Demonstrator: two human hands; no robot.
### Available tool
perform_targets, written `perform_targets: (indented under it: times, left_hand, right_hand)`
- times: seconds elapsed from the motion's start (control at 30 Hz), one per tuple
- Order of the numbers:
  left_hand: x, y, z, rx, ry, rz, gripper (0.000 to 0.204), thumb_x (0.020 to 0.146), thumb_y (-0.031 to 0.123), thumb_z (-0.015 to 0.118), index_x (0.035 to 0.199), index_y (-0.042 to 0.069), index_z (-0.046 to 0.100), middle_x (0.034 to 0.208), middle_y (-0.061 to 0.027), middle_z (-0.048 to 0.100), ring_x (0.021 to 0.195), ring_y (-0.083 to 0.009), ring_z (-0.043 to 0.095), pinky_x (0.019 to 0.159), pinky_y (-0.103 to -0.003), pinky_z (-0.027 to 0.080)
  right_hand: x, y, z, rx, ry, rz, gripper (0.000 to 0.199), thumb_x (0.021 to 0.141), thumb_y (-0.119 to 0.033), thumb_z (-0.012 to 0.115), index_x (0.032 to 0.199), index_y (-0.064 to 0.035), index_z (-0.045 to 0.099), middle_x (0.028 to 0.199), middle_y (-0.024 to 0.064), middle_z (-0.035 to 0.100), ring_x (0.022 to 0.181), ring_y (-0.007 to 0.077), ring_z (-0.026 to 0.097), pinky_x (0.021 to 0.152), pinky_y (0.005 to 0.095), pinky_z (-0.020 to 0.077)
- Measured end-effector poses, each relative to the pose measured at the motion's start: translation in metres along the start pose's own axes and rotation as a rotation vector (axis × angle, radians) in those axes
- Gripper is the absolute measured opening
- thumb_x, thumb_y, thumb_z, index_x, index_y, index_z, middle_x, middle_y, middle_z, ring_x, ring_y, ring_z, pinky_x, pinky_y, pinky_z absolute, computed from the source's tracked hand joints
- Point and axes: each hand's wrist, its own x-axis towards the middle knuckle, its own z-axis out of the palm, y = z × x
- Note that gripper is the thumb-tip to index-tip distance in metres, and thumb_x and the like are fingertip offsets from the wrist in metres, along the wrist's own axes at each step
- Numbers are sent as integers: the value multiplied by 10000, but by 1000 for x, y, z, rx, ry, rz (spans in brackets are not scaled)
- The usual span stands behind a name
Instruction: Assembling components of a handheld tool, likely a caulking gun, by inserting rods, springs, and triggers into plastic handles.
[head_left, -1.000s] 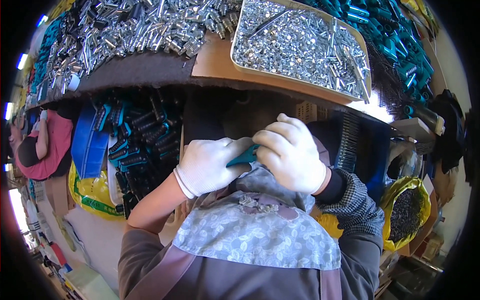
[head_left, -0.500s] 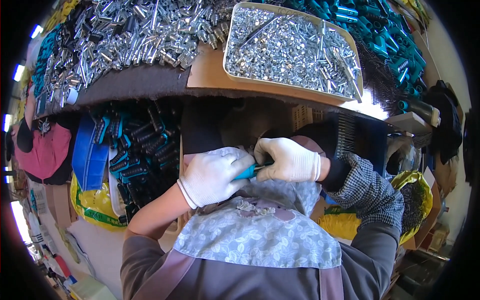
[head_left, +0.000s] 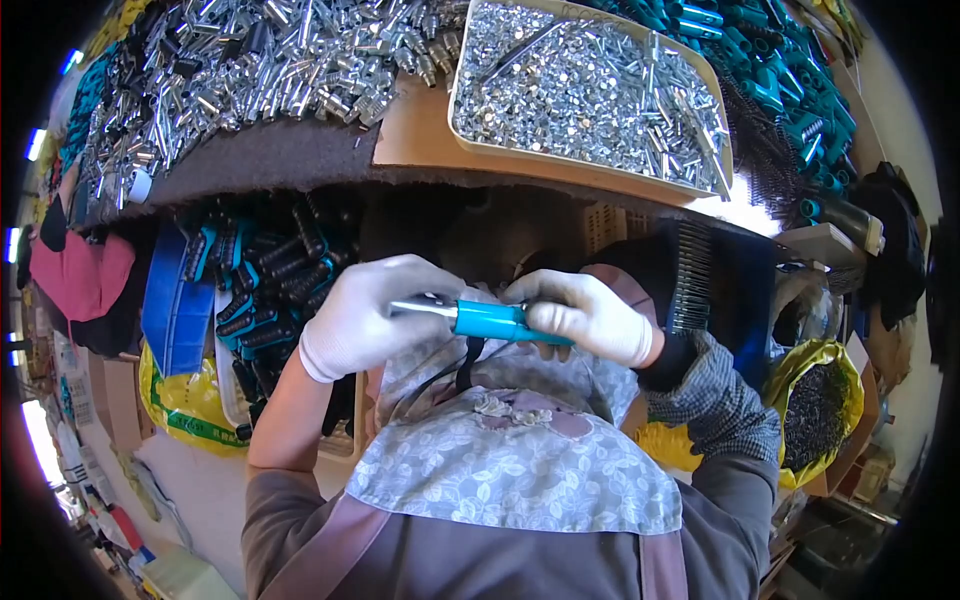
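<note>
In front of my apron, a teal plastic tool handle (head_left: 490,320) lies level between my two gloved hands. My right hand (head_left: 592,318) is closed around its right end, thumb on top. A shiny metal shaft (head_left: 424,308) stands out of the handle's left end. My left hand (head_left: 365,318), slightly blurred, has its fingers closed about that shaft, palm partly hidden. Both gloves are white knit.
On the bench ahead lie a heap of metal parts (head_left: 270,75), a cream tray (head_left: 590,165) of small metal pieces and teal housings (head_left: 770,80). Black-and-teal handles (head_left: 275,300) fill a bin at left. A yellow sack (head_left: 820,410) stands at right.
My left hand has shifted left from the teal handle and now grasps the metal shaft. More of the handle shows. My right hand still grips its right end.
</note>
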Motion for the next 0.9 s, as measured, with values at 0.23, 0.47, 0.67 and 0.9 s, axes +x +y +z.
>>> perform_targets:
  times: [0.23,0.47,0.67,0.9]
  left_hand:
    - [2,-4,14,-656,355,-334,388,980,322,636,1133,-34,648,886,-99,724,587,-78,604,476,-206,449]
    - [26,-24,42,-1370,517,150,469,1067,483,392,934,80,592,775,-85,603,768,-261,582,799,-432,519]
    - [28,-3,66,-1539,569,35,393,1071,454,376,801,173,426,608,0,356,587,-192,383,611,-369,374]
    - [15,-6,78,-1528,514,74,406,1091,402,371,746,187,391,591,53,277,518,-100,250,560,-316,277]
  right_hand:
    - [0,11,37,-341,251,-143,619,805,-340,833,1269,4,611,1052,154,708,963,209,695,856,338,548]
    - [8,20,63,295,159,-139,439,837,-236,835,1125,11,615,858,15,608,692,43,514,619,219,422]
    - [9,30,75,-68,302,-99,502,774,-357,846,1018,41,662,841,126,678,759,179,647,715,330,523]
    - [6,37,76,-124,320,-137,478,777,-348,844,989,39,660,800,119,672,721,173,649,678,330,523]
